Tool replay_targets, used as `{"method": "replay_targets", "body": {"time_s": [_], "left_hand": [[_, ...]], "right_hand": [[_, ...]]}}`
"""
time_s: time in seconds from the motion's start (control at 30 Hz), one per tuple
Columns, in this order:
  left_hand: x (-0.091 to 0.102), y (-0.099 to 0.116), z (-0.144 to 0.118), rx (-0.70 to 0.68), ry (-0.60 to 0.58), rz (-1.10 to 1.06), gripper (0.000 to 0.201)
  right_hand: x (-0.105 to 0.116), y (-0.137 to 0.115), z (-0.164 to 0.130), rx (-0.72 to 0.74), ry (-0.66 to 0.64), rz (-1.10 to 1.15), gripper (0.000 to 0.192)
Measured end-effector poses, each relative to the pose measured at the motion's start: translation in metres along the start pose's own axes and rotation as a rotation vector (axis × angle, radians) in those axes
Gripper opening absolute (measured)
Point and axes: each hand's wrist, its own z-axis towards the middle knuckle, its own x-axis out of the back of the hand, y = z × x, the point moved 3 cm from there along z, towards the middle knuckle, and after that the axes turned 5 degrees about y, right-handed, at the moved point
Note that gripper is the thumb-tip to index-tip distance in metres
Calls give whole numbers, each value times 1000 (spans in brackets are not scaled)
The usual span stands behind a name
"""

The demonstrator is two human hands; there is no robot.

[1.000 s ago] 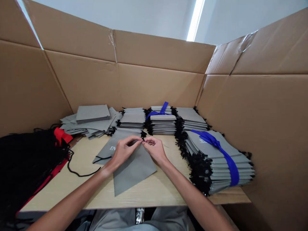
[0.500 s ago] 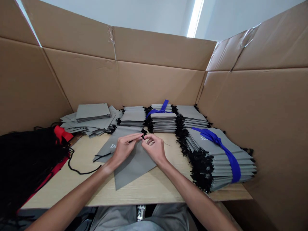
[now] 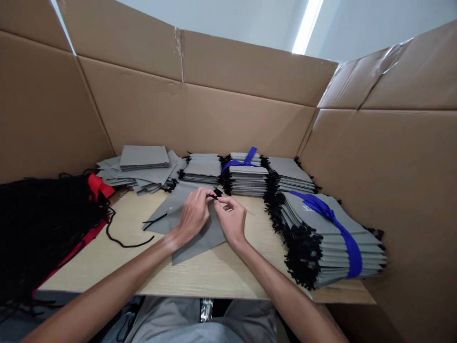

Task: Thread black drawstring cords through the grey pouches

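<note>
Left hand point(image 3: 193, 214) and right hand point(image 3: 233, 220) met mid-table, fingertips pinching thin black drawstring cord point(image 3: 215, 193) at far edge of flat grey fabric pouch point(image 3: 200, 233) on pale wooden tabletop point(image 3: 214, 274).

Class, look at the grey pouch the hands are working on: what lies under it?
Under the grey pouch lies another grey pouch and the wooden tabletop. Both hands cover its top edge.
</note>
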Motion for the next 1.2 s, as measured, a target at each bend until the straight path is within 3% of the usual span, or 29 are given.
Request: {"method": "replay_targets", "body": {"time_s": [0.33, 0.57, 0.77, 0.97, 1.07, 1.2], "left_hand": [[-7, -4, -6, 107, -15, -107, 18], [-5, -7, -5, 271, -73, -232, 16], [-7, -12, 0, 325, -195, -495, 16], [1, -10, 1, 322, -11, -654, 18], [9, -4, 0, 213, 74, -543, 9], [17, 2, 1, 32, 156, -490, 12]], "right_hand": [[-1, 13, 4, -114, -95, 159, 37], [7, 4, 6, -36, -111, 60, 29], [13, 5, 14, -25, -226, 135, 23], [11, 4, 19, -120, -256, 273, 26], [9, 2, 17, -215, -269, 335, 30], [9, 0, 16, -265, -272, 364, 33]]}}
